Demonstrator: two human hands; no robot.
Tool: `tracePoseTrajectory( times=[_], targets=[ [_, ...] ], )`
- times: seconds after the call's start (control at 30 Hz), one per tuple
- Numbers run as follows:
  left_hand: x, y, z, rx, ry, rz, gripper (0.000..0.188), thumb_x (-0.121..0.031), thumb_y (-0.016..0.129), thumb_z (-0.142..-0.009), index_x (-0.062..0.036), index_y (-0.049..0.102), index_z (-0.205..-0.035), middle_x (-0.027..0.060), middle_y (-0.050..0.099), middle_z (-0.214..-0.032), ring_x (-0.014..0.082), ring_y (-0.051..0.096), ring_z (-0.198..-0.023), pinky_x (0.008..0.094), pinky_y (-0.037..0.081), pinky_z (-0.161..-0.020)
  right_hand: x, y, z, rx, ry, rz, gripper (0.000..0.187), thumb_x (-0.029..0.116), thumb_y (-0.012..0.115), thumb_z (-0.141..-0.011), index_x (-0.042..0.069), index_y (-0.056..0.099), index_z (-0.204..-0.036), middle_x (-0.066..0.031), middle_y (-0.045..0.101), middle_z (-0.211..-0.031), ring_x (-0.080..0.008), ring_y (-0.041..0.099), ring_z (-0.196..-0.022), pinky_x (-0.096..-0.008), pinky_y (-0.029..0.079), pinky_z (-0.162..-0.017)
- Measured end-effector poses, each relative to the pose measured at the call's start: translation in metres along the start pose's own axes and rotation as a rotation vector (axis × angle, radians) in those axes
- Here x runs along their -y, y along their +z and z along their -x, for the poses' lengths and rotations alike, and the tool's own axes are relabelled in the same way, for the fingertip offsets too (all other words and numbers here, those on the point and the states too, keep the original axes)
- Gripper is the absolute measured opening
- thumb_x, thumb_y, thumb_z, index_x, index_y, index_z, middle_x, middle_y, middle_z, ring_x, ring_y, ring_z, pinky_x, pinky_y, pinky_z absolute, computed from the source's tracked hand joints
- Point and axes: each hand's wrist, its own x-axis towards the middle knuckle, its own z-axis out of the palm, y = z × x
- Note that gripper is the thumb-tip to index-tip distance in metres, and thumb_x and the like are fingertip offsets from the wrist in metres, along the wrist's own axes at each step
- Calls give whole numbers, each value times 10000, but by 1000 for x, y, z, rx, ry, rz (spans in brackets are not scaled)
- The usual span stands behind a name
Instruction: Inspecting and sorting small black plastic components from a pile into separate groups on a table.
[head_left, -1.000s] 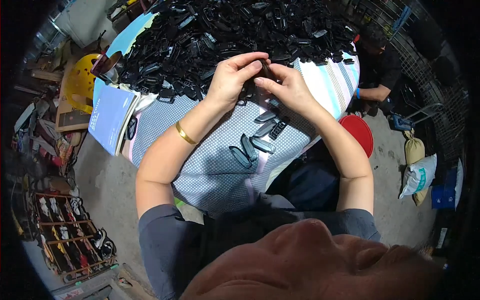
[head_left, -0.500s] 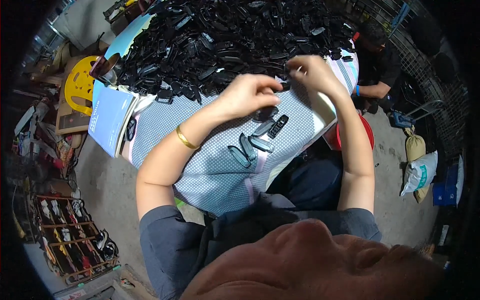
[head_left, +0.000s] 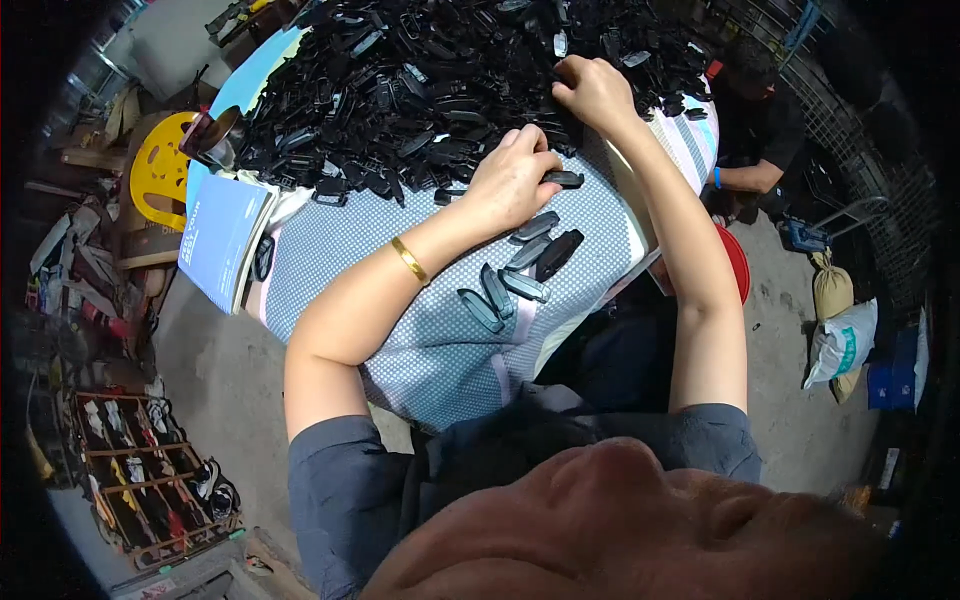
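Note:
A big heap of small, long black plastic parts [head_left: 440,100] covers the far side of a table with a patterned cloth [head_left: 400,360]. My left hand [head_left: 512,180] is at the heap's near edge, its thumb and fingers closed on one black plastic part [head_left: 564,179]. Farther right, my right hand [head_left: 598,95] reaches into the heap. Its thumb and forefinger are pinched together against the dark parts; what lies between them is hidden. Between my arms, several loose grey-black parts [head_left: 527,253] lie in a loose row on the cloth.
A blue book [head_left: 222,240] lies at the table's left edge, beside a metal cup [head_left: 222,135]. Beyond is a yellow plastic stool [head_left: 155,170]. At right are a red bucket [head_left: 735,262], a crouching person [head_left: 750,140] and sacks [head_left: 842,340]. A shoe rack [head_left: 135,470] stands lower left.
My right hand has moved away from me, deeper into the heap. My left hand has shifted slightly right and now shows a part in its grip. Another dark part lies turned over in the row.

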Motion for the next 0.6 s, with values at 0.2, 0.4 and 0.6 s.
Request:
tracePoseTrajectory(
  times=[0.2, 0.4, 0.6],
  targets=[
    [13, -23, -6, -16, -674, 949, 227, -119, 552, -852, 4, 594, -1038, 70, 603, -931, 121, 582, -772, 240, 490, -655, 4, -26, 25, -8, 89, -855, 291, 204, 532, -875, 45, 566, -1117, -95, 650, -875, -159, 632, -784, -281, 512, -645],
    [23, -25, -3, -86, -660, 1338, 230, -114, 487, -899, 16, 567, -1071, 64, 617, -914, 102, 581, -736, 207, 502, -693, 45, -47, 56, 292, 263, -1201, 290, 183, 507, -902, -17, 558, -1105, -92, 625, -923, -146, 631, -741, -231, 521, -559],
    [8, -32, -7, -95, -591, 1122, 219, -57, 463, -892, 51, 571, -1048, 104, 644, -860, 124, 621, -697, 204, 514, -622, 53, -45, 64, 157, 157, -1122, 236, 163, 534, -885, -18, 616, -1012, -47, 613, -860, -110, 610, -704, -214, 503, -534]
  ],
)
